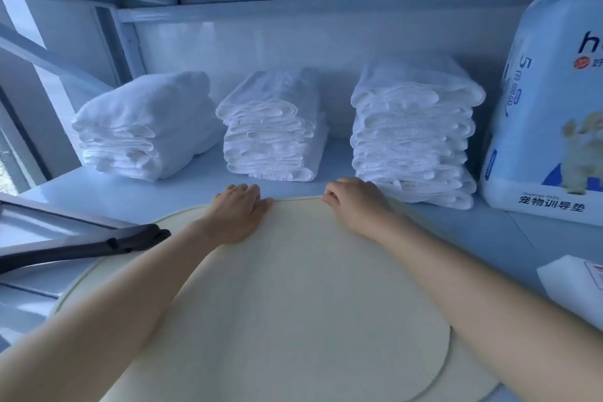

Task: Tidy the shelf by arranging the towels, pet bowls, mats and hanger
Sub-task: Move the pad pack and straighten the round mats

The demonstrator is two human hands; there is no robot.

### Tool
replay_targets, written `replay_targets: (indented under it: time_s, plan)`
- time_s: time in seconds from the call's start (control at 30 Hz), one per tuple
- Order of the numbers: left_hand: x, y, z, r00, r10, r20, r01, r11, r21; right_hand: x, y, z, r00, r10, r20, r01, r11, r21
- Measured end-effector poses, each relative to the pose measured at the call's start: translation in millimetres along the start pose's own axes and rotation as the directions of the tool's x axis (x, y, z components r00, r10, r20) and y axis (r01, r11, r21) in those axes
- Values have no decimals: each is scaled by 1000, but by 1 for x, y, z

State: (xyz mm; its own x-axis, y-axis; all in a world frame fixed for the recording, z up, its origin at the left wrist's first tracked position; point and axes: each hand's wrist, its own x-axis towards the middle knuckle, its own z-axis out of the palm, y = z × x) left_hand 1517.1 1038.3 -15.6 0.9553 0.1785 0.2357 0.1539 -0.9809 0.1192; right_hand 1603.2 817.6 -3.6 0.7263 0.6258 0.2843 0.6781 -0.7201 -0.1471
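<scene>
At the far edge of the cream mat (293, 287), lying near you on the shelf (163, 194) before the three towel stacks (270, 127), your left hand (239, 214) and right hand (355, 202) both curl their fingers on its rim, I think to align it over the lower mat (470, 375).

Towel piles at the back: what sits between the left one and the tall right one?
In the head view, a third pile of folded white towels stands between the left pile and the right pile.

White shelf (98, 199), three towel stacks (270, 127), cream mats (293, 271), pad pack (548, 108)
</scene>
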Motion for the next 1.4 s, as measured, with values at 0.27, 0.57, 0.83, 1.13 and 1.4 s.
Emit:
replay_targets:
  time_s: [0.27,0.57,0.83,1.13,1.4]
  plan:
    - [29,37,7,985,161,-68,-161,987,9,-19,31,-12,993,110,-48,-115,987,-109]
    - [34,48,17,988,151,18,-149,985,-87,-31,41,-6,975,215,-51,-216,976,-21]
    - [20,22,6,986,163,36,-156,976,-153,-33,36,-3,966,240,-95,-235,970,56]
    - [31,42,6,981,167,-99,-176,980,-95,-32,36,-11,941,273,-200,-288,956,-53]
    - [22,38,16,983,131,-126,-164,939,-303,-40,37,2,921,329,-209,-323,944,64]
